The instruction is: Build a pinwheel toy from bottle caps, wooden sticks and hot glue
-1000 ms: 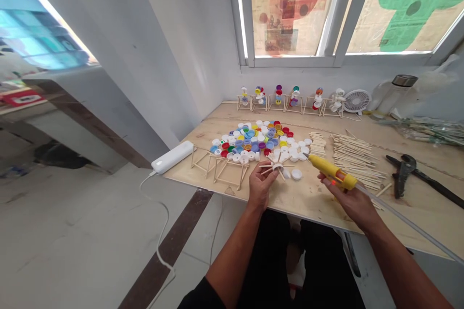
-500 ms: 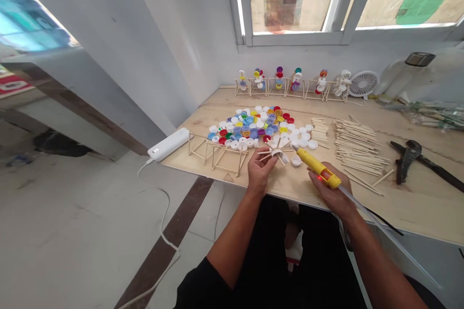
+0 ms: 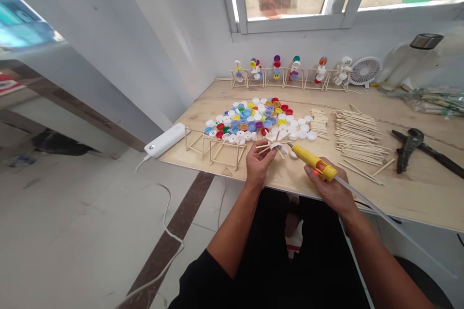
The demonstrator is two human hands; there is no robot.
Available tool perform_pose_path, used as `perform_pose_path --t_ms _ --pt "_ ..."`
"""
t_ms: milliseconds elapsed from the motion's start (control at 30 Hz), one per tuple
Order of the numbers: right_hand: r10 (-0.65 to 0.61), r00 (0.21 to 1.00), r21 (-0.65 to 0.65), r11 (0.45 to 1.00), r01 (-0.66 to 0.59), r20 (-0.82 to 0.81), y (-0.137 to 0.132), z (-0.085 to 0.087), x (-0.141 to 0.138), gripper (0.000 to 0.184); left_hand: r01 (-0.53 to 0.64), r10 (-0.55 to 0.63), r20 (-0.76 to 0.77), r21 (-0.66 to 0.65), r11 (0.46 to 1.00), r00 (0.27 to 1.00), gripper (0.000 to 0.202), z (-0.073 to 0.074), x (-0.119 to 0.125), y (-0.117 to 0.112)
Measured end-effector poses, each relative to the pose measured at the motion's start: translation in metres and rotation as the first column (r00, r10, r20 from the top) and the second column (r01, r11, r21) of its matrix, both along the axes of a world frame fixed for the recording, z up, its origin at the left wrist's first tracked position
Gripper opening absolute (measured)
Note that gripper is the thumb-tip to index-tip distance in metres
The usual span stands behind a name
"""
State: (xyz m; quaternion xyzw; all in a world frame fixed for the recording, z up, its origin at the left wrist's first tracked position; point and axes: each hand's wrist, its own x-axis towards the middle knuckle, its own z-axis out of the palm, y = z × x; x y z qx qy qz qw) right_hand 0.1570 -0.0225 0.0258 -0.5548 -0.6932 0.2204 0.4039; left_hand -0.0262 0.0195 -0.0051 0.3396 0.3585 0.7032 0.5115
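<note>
Between the fingers of my left hand (image 3: pixel 258 166) is a small stick wheel (image 3: pixel 276 146), with wooden sticks radiating from a white bottle cap in its middle. My right hand (image 3: pixel 331 186) is wrapped round a yellow hot glue gun (image 3: pixel 311 159), whose red light glows. A long clear glue stick (image 3: pixel 377 212) trails from the gun's back end. The nozzle points left and lies close to the wheel's right side; whether it touches, I cannot tell. Just beyond the wheel, a heap of coloured bottle caps (image 3: pixel 250 118) covers the middle of the wooden table (image 3: pixel 203 106).
Two stick frames (image 3: pixel 226 152) and a white power strip (image 3: pixel 166 140) lie at the table's left edge. Wooden sticks (image 3: pixel 358 137) and black pliers (image 3: pixel 409 149) are to the right. Finished cap wheels on stands (image 3: pixel 277 70), a small fan (image 3: pixel 365 71) and a bottle (image 3: pixel 416 63) line the back.
The glue gun's nozzle has moved slightly left, nearer the stick wheel. My view has shifted a little, so the table's things sit higher in the picture. Both hands keep their hold.
</note>
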Motion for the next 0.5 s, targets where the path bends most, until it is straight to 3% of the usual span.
perform_pose_path --t_ms 500 --pt "-0.074 0.996 0.034 0.997 0.073 0.052 -0.0012 -0.0001 -0.0051 0.031 0.006 -0.006 -0.014 -0.015 1.000 1.000 0.039 0.0021 0.0002 -0.0008"
